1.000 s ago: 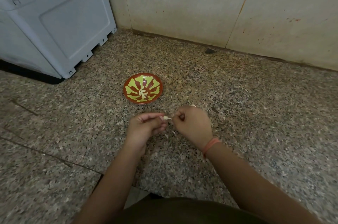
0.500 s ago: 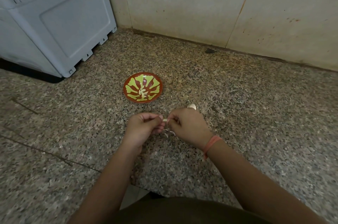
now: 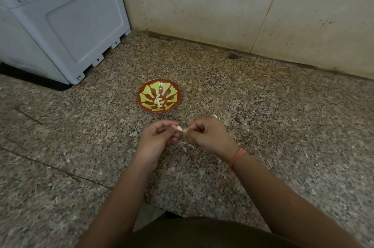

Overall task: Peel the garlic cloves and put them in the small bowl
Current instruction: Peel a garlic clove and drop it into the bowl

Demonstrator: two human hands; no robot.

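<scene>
Two hands work one small pale garlic clove (image 3: 179, 128) above a speckled granite floor (image 3: 273, 106).
The left hand (image 3: 157, 138) grips the clove's base in curled fingers, and the right hand (image 3: 208, 136) pinches its tip. Just beyond them, a small red bowl (image 3: 141, 104) with a yellow-green leaf pattern holds peeled cloves (image 3: 158, 102). Papery skin scraps (image 3: 185, 145) lie beneath the hands.

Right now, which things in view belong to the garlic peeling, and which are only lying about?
Belong to the job: garlic clove, pinched by the left hand, its skin picked at by the right hand; small bowl holding peeled cloves; peel scraps on the floor.
Just lying about: white appliance; dark spot by the wall.
</scene>
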